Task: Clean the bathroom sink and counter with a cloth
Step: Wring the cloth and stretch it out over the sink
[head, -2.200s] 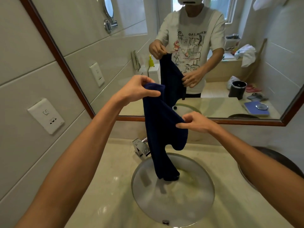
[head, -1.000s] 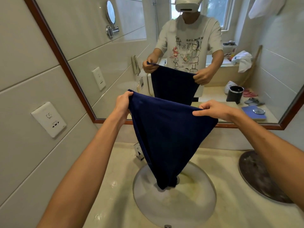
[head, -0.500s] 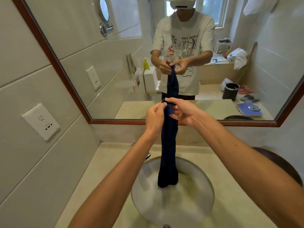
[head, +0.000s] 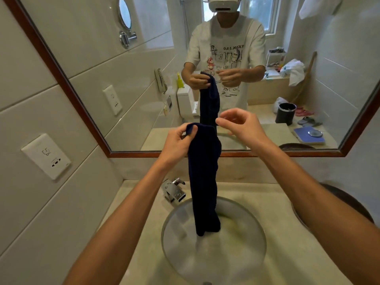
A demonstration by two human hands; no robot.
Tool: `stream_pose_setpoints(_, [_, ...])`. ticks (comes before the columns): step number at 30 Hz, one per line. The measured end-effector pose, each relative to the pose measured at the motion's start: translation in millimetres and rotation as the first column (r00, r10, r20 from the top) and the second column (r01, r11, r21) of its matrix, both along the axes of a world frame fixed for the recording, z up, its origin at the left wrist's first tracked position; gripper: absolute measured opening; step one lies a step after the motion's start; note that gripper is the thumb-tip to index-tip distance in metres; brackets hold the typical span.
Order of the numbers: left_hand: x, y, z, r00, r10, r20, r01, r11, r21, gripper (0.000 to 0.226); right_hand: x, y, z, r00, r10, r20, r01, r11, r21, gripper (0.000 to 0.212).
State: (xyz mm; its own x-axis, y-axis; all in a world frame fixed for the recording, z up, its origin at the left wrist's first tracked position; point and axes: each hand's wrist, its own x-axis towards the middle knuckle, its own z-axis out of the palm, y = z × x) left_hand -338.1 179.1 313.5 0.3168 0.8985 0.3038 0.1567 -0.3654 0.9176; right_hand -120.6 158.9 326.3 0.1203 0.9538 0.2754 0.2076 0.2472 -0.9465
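Note:
A dark blue cloth [head: 203, 177] hangs folded lengthwise over the round glass sink [head: 242, 262]. Its lower end dangles just above the basin. My left hand [head: 176, 145] pinches the cloth's top corner, held up in front of the mirror. My right hand [head: 240, 126] hovers just to the right of the cloth's top, fingers apart and curled, holding nothing. The beige stone counter [head: 139, 219] surrounds the sink.
A chrome tap [head: 173, 191] stands at the sink's back left. A dark round dish [head: 349, 204] lies on the counter at the right, partly behind my arm. The framed mirror [head: 257, 154] runs along the back wall. A socket plate [head: 46, 156] sits on the left tiled wall.
The cloth was spread wide between both hands, then folded together. Since half a second ago my right hand has let go and drawn a little to the right; my left still holds the top.

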Motion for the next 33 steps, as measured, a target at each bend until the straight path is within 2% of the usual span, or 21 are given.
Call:
stream_pose_setpoints(2, [-4,3,8,0.999,-0.027,0.025,0.028,0.998,-0.05,0.023,7,0,0,0.982,0.089,0.165,-0.11,0.987,0.12,0.023])
stream_pose_setpoints(6, [-6,7,18,0.997,-0.068,0.022,0.07,0.995,-0.072,0.025,-1,1,-6,0.869,0.166,0.466,-0.265,0.952,0.156,0.024])
stream_pose_setpoints(11, [-10,7,22,0.997,-0.083,-0.009,0.082,0.996,-0.045,0.025,-6,-4,-8,0.853,0.214,0.476,-0.31,0.942,0.13,0.027])
stream_pose_setpoints(17, [-16,14,21,0.996,-0.044,0.08,0.049,0.997,-0.066,0.025,-9,-3,-26,0.832,0.195,0.52,-0.275,0.958,0.081,0.011])
stream_pose_setpoints(20, [-22,18,21,0.999,-0.001,0.051,0.004,0.998,-0.067,0.025,-7,0,-30,0.812,0.166,0.56,-0.226,0.973,0.039,0.008])
stream_pose_setpoints(22, [-27,21,21,0.998,0.058,0.013,-0.057,0.997,-0.048,0.022,2,4,-21,0.856,0.131,0.499,-0.164,0.986,0.023,0.011])
stream_pose_setpoints(25, [-37,26,20,0.991,0.127,-0.05,-0.129,0.991,-0.047,0.023,23,12,6,0.943,0.079,0.325,-0.084,0.997,-0.001,0.017])
stream_pose_setpoints(29, [-38,30,23,0.988,0.105,-0.109,-0.113,0.991,-0.07,0.023,29,21,31,0.968,0.004,0.25,-0.029,0.995,0.096,0.019])
stream_pose_setpoints(33, [-39,38,42,0.997,0.057,-0.059,-0.064,0.99,-0.125,0.022,17,25,43,0.999,0.038,0.038,-0.042,0.995,0.093,0.019])
